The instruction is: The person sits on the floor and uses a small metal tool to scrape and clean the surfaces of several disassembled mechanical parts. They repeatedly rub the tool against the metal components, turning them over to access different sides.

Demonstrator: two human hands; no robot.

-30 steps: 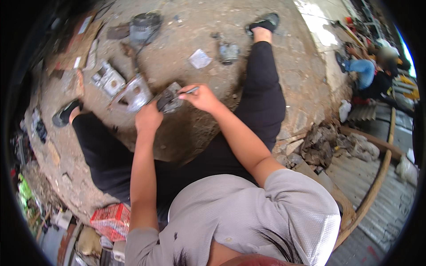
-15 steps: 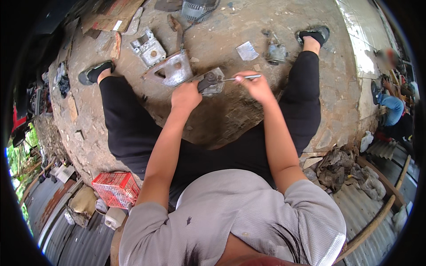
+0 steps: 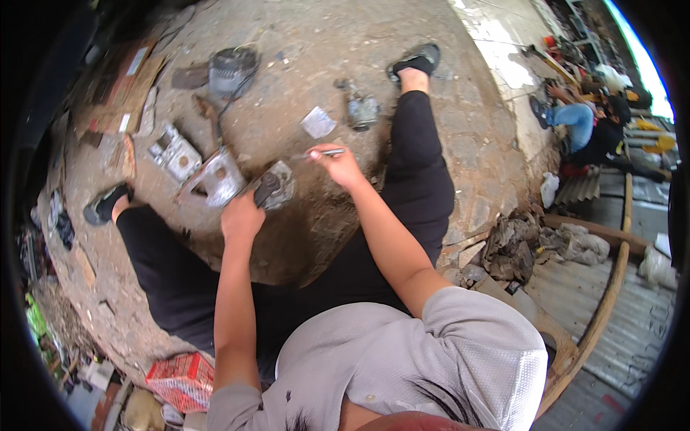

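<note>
In the closed right grip (image 3: 336,167) sits a slim metal tool (image 3: 333,151), its tip apart from the dark part (image 3: 268,188) that the left grip (image 3: 243,214) clasps, overlapping a metal plate (image 3: 287,181) on the ground (image 3: 330,72). A slanted push could make the tool skid and jab the left grip. The left arm (image 3: 236,302) reaches nearly straight; the right arm (image 3: 392,241) slants inward.
</note>
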